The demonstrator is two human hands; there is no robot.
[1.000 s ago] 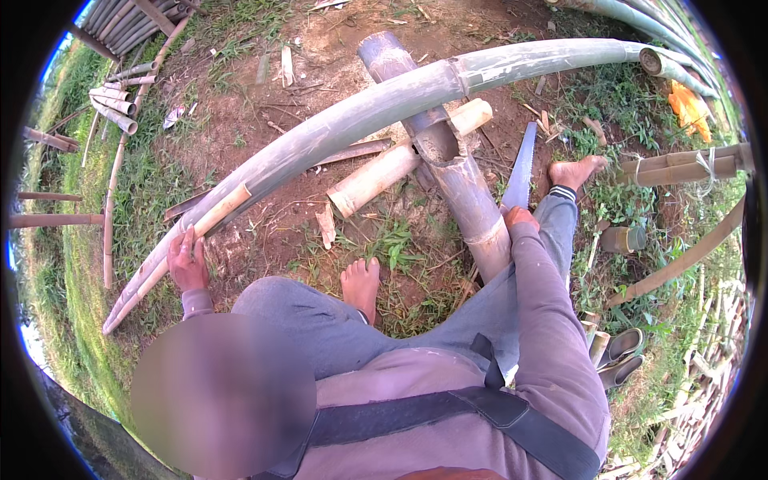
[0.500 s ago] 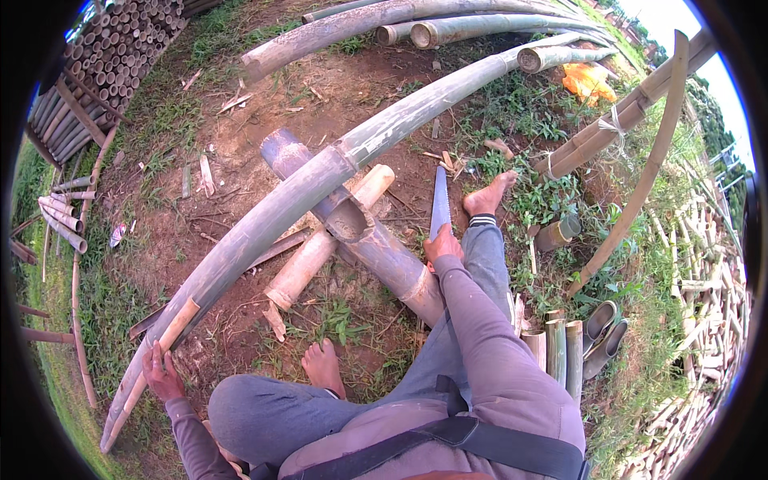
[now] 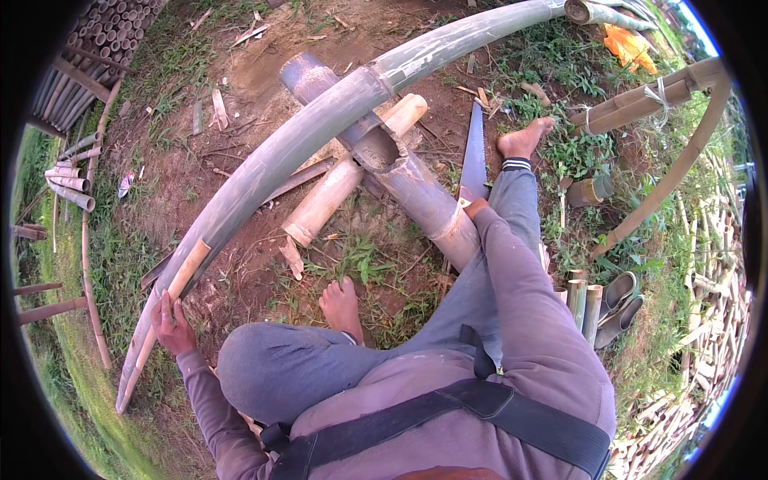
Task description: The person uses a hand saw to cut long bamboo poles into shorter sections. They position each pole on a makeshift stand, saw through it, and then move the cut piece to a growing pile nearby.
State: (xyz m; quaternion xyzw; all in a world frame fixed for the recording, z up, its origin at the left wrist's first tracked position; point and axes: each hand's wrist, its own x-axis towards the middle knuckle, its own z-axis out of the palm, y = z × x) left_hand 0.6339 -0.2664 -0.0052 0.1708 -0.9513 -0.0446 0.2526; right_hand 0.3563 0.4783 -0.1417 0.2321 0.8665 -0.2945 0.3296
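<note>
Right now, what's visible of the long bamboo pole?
The long bamboo pole looks grey-green and weathered, with a ringed joint and whitish scuffs beyond it. It appears curved in this wide view. A pale, cut-looking strip runs along its near-left end, where the left grip touches it. It lies across the notched bamboo log; its far end isn't clear.

Head view: left fisheye of head-worn pair, facing steeply downward. Sweatshirt-clad torso (image 3: 412,372) nearest, along lower edge; left hand (image 3: 172,326) and right hand (image 3: 473,203) farther out; ground (image 3: 184,164) beyond. Wide coverage, strong curvature toward periphery.
</note>
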